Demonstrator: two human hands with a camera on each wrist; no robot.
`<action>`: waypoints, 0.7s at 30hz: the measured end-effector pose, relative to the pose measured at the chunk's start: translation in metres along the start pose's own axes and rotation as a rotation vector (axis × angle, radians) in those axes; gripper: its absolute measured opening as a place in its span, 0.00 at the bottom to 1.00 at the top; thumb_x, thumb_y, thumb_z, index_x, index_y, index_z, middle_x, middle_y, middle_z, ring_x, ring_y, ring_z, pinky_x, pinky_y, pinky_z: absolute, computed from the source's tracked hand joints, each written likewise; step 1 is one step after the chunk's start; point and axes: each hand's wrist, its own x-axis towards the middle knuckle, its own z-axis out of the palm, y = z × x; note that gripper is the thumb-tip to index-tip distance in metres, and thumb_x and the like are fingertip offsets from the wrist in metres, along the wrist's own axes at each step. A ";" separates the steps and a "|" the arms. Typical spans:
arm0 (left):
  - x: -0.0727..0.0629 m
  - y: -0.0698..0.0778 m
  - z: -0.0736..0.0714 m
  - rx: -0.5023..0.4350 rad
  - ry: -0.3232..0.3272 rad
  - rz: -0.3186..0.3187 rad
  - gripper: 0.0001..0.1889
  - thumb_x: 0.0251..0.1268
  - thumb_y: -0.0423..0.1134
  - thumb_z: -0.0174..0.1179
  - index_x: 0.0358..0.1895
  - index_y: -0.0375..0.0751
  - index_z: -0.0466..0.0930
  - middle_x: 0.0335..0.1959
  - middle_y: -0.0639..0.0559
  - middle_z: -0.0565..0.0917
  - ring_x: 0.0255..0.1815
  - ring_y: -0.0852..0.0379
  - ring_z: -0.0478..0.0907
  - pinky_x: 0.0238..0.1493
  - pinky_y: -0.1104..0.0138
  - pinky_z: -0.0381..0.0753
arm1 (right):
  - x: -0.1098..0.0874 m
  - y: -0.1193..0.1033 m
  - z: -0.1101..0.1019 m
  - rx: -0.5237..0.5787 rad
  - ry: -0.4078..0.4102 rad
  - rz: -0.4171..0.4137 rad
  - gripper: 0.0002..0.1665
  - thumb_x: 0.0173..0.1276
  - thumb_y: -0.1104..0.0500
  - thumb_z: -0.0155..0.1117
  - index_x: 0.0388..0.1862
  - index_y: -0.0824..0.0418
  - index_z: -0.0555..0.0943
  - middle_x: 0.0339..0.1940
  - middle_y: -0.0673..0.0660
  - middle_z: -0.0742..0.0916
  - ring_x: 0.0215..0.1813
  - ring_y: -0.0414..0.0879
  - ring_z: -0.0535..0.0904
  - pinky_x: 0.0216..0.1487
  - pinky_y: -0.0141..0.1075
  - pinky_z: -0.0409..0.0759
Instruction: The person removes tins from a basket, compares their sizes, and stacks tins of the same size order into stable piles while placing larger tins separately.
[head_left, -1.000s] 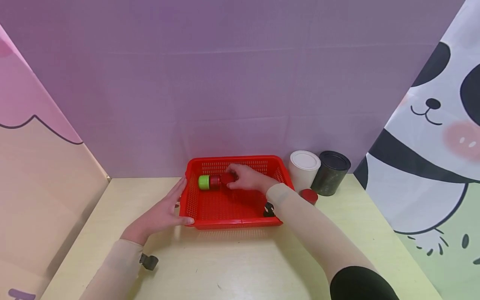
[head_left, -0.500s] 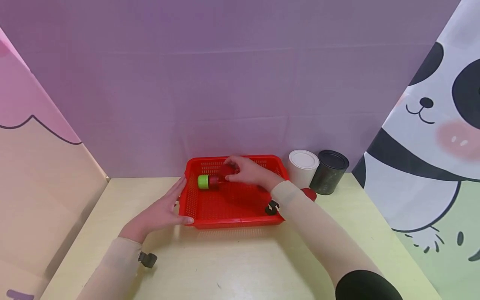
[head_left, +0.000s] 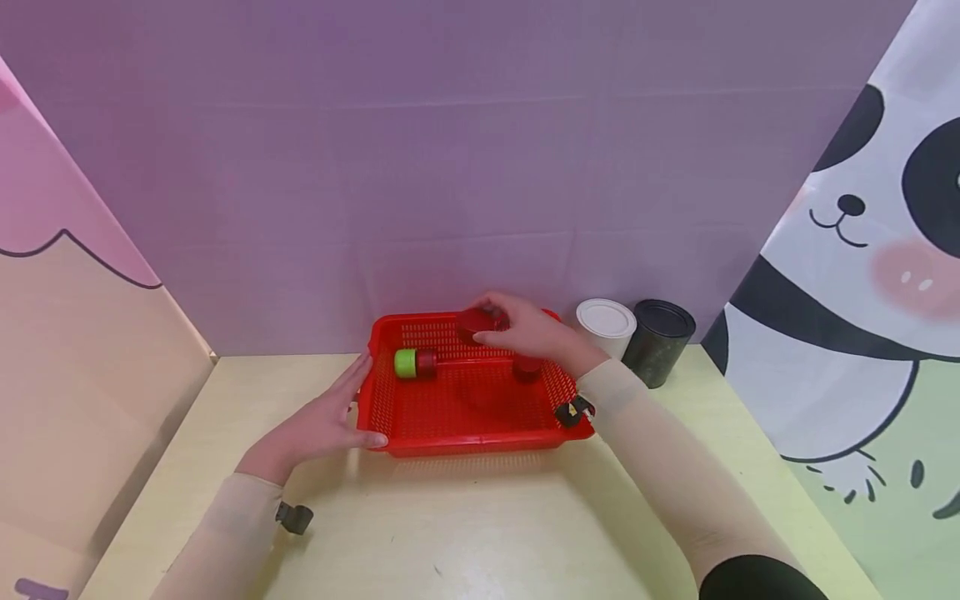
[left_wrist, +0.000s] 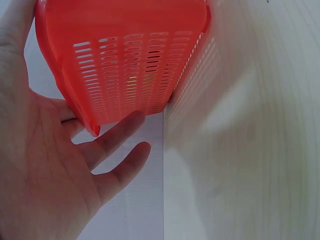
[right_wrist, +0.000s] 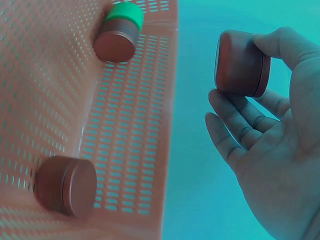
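A red perforated plastic basket (head_left: 472, 440) stands on the table. My left hand (head_left: 322, 433) rests against its left side, thumb on the front corner and fingers spread along the rim; two fingertips hang free below the rim in the left wrist view. My right hand (head_left: 528, 333) pinches a small red lidded jar (right_wrist: 242, 63) between thumb and fingers, above the basket's back rim. Inside the basket lie a short cylinder (head_left: 415, 363), green at one end and dark red at the other, and a second red jar (right_wrist: 67, 186) on its side.
To the basket's right stand a white lidded can (head_left: 606, 323) and a black lidded can (head_left: 662, 337). A purple backdrop (head_left: 465, 200) rises directly behind the basket. Pale wooden table surface (head_left: 450, 533) lies in front.
My right hand has lifted the red jar and moved it back and right, away from the green-and-red cylinder. A second jar inside has come into view. The left hand has stayed put.
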 end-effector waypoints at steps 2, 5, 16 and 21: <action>0.000 0.000 -0.001 0.006 -0.001 0.000 0.70 0.59 0.57 0.83 0.94 0.51 0.39 0.94 0.50 0.41 0.91 0.36 0.45 0.67 0.37 0.84 | -0.006 0.000 -0.005 0.009 0.008 -0.011 0.30 0.74 0.51 0.76 0.72 0.52 0.80 0.62 0.52 0.87 0.64 0.52 0.81 0.67 0.52 0.83; -0.001 0.001 -0.002 0.008 -0.002 -0.002 0.70 0.58 0.58 0.82 0.94 0.51 0.39 0.94 0.50 0.41 0.91 0.36 0.45 0.67 0.38 0.84 | -0.017 0.003 -0.009 0.041 0.014 -0.013 0.29 0.74 0.53 0.76 0.71 0.52 0.80 0.60 0.53 0.87 0.63 0.52 0.81 0.66 0.52 0.83; -0.001 -0.002 -0.002 -0.004 0.003 0.000 0.69 0.59 0.56 0.83 0.94 0.51 0.39 0.94 0.50 0.41 0.91 0.35 0.45 0.67 0.38 0.84 | -0.059 0.014 -0.022 0.066 0.079 0.074 0.34 0.73 0.54 0.78 0.75 0.53 0.77 0.64 0.56 0.86 0.67 0.56 0.80 0.66 0.55 0.86; 0.000 -0.002 -0.001 -0.003 0.004 0.012 0.69 0.59 0.54 0.83 0.94 0.50 0.39 0.94 0.50 0.40 0.91 0.35 0.44 0.67 0.38 0.83 | -0.078 0.019 -0.032 0.071 0.124 0.087 0.34 0.75 0.55 0.77 0.76 0.54 0.77 0.64 0.56 0.86 0.66 0.56 0.81 0.67 0.56 0.85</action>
